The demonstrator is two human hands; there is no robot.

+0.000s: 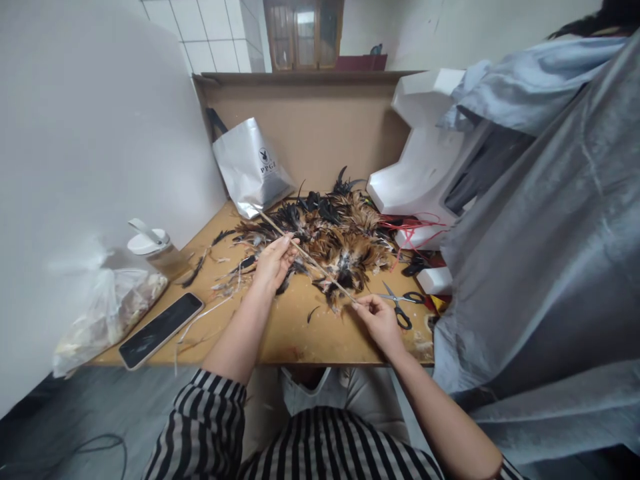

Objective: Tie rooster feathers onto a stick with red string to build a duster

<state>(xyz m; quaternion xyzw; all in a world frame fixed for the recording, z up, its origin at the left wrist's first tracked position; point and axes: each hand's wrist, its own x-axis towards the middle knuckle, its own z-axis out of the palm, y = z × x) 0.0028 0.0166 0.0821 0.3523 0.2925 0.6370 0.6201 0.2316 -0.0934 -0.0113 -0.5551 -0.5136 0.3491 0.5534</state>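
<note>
A thin, light brown stick [313, 262] slants across the table between my two hands. My left hand [276, 262] pinches it around its upper middle, and its far end reaches up near the silver bag. The fingertips of my right hand [376, 318] close on the near end. Beneath and behind the stick lies a heap of brown and black feathers [367, 250]. Open-bladed scissors [399, 301] with black handles rest just beyond my right hand. Loose feathers and a white strip [213, 312] lie left of my left hand.
A phone [161, 329], a filled plastic bag [113, 310] and a lidded cup [159, 250] stand at the left. The silver bag [250, 163] leans at the back. White foam [415, 160], red strings [415, 227] and grey cloth [530, 253] crowd the right side.
</note>
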